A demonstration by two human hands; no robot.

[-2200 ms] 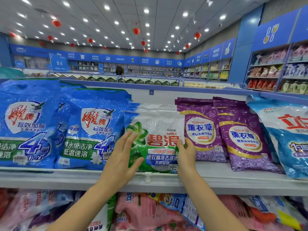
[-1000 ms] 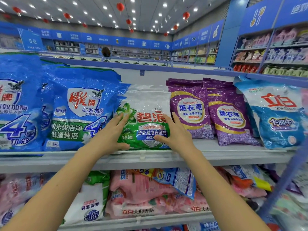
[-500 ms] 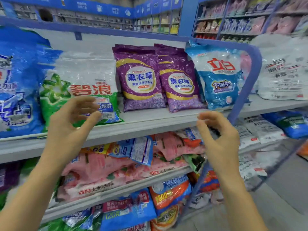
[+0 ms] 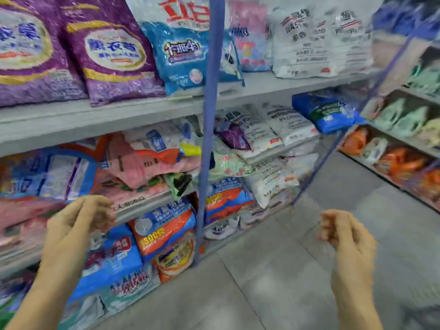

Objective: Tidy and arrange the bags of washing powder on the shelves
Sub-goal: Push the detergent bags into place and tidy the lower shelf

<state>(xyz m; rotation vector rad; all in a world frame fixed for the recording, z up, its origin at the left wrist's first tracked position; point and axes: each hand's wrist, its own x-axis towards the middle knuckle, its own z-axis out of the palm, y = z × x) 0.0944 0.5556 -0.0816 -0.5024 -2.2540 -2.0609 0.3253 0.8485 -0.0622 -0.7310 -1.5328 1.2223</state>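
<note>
We see both hands raised in front of the body, well apart and touching nothing. The left hand (image 4: 76,225) sits at the end of a bare left forearm (image 4: 40,289) rising from the lower left corner, its fingers (image 4: 100,210) loosely curled inward. The right hand (image 4: 347,234) tops a bare right forearm (image 4: 354,301) that stands nearly upright, fingers likewise loosely bent toward the left. We find both blurred; finer finger detail is unclear.

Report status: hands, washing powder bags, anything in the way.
Left hand and right hand empty, fingers loosely curled. Purple bags upright on upper shelf; pink bags heaped untidily below. Blue post stands in front.
</note>
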